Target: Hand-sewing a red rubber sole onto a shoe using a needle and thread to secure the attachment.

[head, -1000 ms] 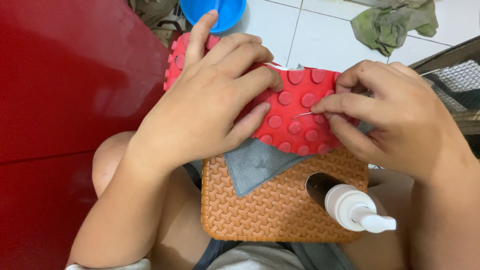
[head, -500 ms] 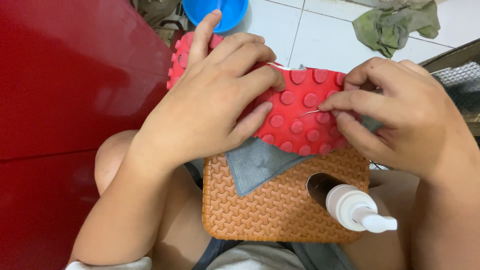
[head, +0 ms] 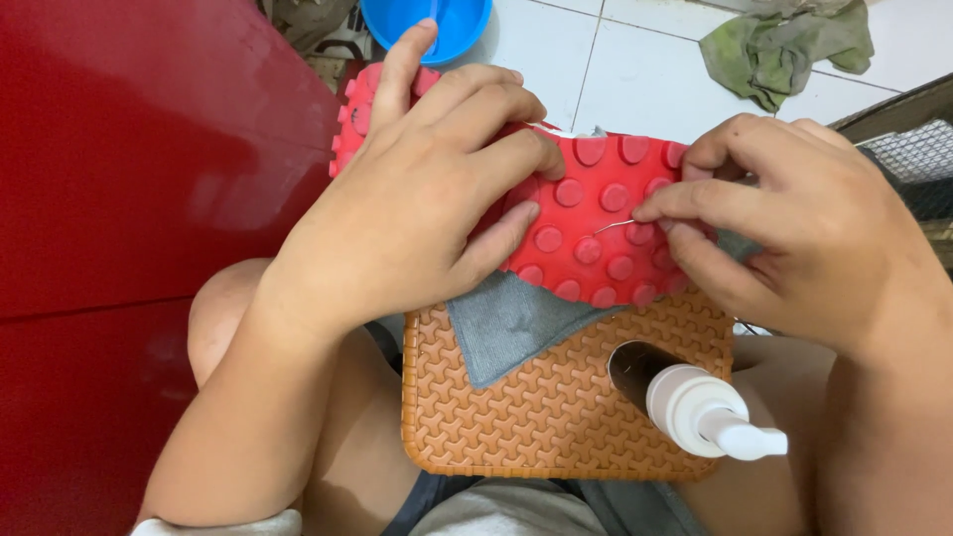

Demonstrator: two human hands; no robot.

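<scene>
Red panel (head: 119, 199) fills the left of view, white tiled floor (head: 635, 60) at top. Orange woven-pattern stool seat (head: 536, 417) sits between the knees and serves as the surface. Red studded shoe sole (head: 596, 223) lies across its far edge, long axis left-right, grey fabric (head: 506, 323) poking out underneath. Left hand (head: 417, 208) is spread flat over the sole's left half, pinning it, fingers not curled round anything. Right hand (head: 794, 238) is at the sole's right end, grip pinched shut on a thin needle (head: 615, 226) pointing left toward the studs; right hand is nearer. Pump bottle (head: 695, 407) stands in the seat's hole. Blue bowl (head: 437, 20) on the floor, contents not visible. Green rag (head: 784, 50) at top right.
</scene>
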